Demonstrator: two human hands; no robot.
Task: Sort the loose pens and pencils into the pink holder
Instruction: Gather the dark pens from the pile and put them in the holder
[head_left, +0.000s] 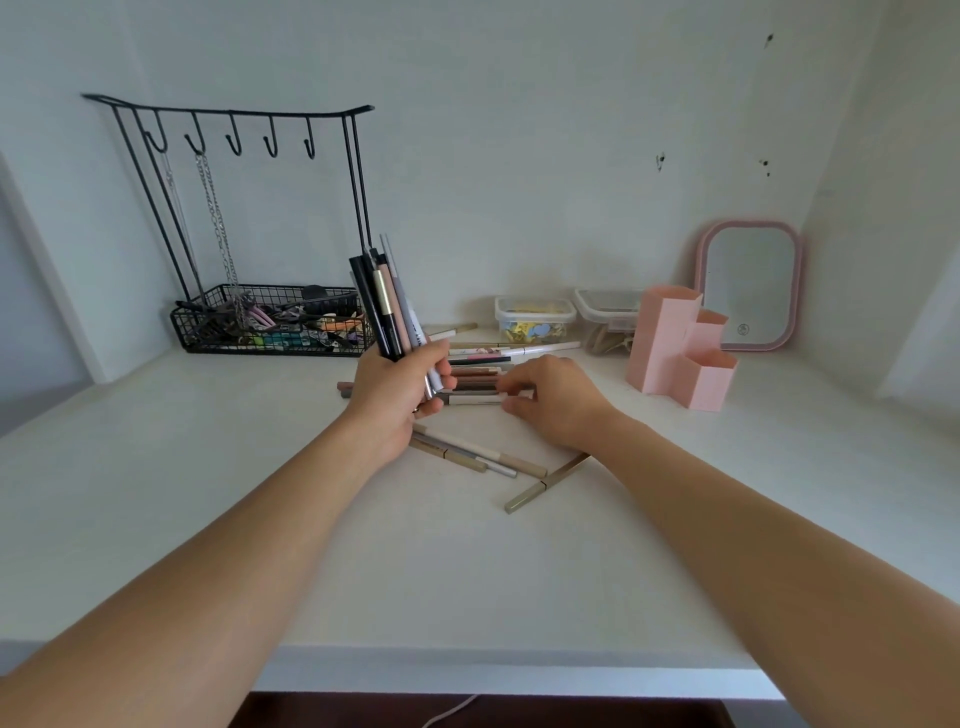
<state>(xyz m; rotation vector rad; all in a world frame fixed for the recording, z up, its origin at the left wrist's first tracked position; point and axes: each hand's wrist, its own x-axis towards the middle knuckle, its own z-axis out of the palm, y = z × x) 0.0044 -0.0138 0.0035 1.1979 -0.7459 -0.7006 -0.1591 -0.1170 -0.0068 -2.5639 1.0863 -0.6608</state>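
My left hand (400, 389) grips an upright bundle of several pens and pencils (387, 301), black, pink and grey. My right hand (550, 400) lies on the white desk with its fingertips pinching pencils in a loose pile (478, 376) between the two hands. More pencils (483, 457) lie nearer me, one gold-brown pencil (545, 483) apart at an angle. Other pens (514, 349) rest farther back. The pink holder (680, 348), with three open compartments, stands upright to the right of my right hand; no pen shows above its rims.
A black wire basket (270, 325) with a hook rack (228, 111) and hanging chains stands at the back left. Two clear plastic boxes (535, 319) sit behind the pile. A pink-framed mirror (748, 286) leans on the wall behind the holder. The desk's front edge (467, 660) is close to me.
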